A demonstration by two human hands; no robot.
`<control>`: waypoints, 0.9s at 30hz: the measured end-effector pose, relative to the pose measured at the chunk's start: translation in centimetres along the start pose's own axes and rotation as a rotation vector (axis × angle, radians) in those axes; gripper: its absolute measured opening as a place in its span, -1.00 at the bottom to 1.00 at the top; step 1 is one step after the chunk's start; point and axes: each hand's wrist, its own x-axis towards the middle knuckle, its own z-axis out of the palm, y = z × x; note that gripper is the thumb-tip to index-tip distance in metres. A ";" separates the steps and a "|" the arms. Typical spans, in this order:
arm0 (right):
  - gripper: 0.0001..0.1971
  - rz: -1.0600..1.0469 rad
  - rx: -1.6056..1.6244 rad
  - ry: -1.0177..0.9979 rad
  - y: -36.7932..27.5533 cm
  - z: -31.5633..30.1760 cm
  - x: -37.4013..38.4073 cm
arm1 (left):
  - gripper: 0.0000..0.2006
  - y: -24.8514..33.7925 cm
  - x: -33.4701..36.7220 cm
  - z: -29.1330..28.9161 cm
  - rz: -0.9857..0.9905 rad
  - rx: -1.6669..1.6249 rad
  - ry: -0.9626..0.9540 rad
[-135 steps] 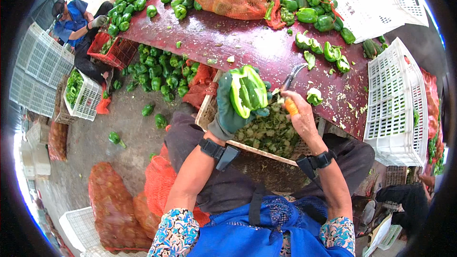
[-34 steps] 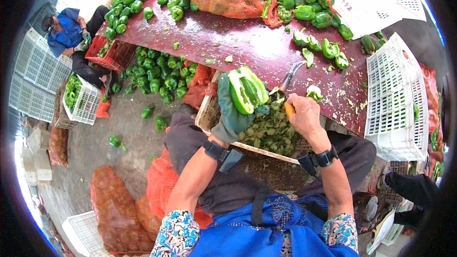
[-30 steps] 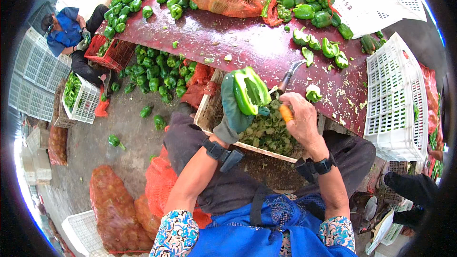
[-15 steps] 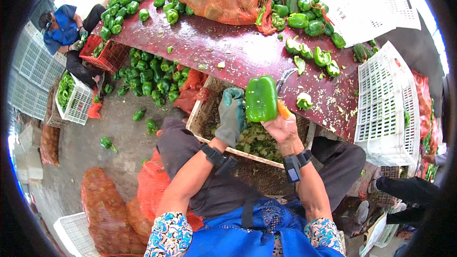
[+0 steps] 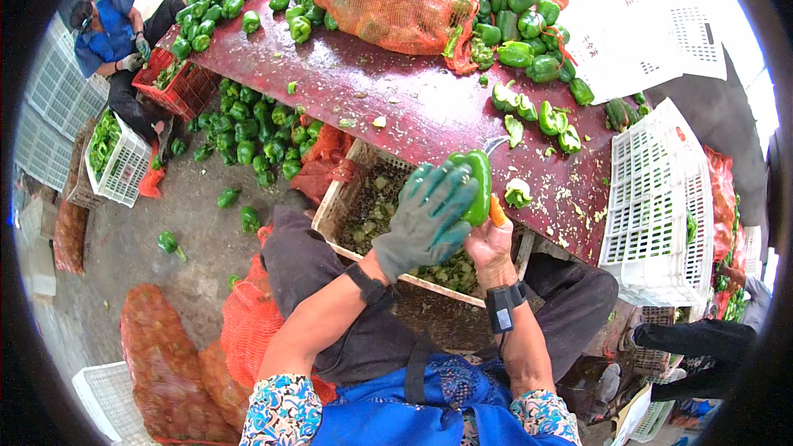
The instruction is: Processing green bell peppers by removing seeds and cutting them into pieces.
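A whole green bell pepper (image 5: 477,188) is held up over the near edge of the dark red table. My left hand (image 5: 425,219), in a grey-green glove, lies against its left side, the fingers spread over it and their tips partly hidden. From below and the right, my bare right hand (image 5: 490,239) grips the same pepper, with something orange on or beside a finger. Below both hands stands a crate (image 5: 329,215) of green scraps between my legs. Cut pepper pieces (image 5: 555,120) lie on the table beyond, near a pale cored piece (image 5: 518,193).
On the red table (image 5: 363,83) rest a full orange mesh sack (image 5: 388,4) and heaps of peppers. More peppers (image 5: 252,128) cover the floor at left. White crates (image 5: 661,206) stand at right. Another person (image 5: 111,37) sits far left by a red crate (image 5: 178,87).
My left hand has opened from a loose curl and come right onto the pepper. The pepper has turned and shifted slightly right and down in my right hand.
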 end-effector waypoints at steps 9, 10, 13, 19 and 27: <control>-0.62 -0.110 0.096 0.039 -1.3 1.7 -0.7 | -0.59 -2.1 -0.9 0.6 -0.340 0.089 0.094; -0.61 -0.080 0.101 0.006 -1.7 0.8 -0.6 | -0.59 -1.3 -0.2 -0.1 -0.336 0.081 0.090; -0.58 0.012 0.122 -0.084 -1.8 -0.9 -0.5 | -0.45 0.1 0.2 -0.8 -0.075 -0.034 0.115; -0.61 -0.055 -0.025 0.114 -0.3 0.6 -0.5 | -0.44 -0.6 -0.9 1.5 -0.111 -0.233 0.049; -0.59 -0.037 0.044 -0.161 -2.8 -1.7 0.1 | -0.72 -1.0 -1.3 0.5 0.022 -0.032 0.071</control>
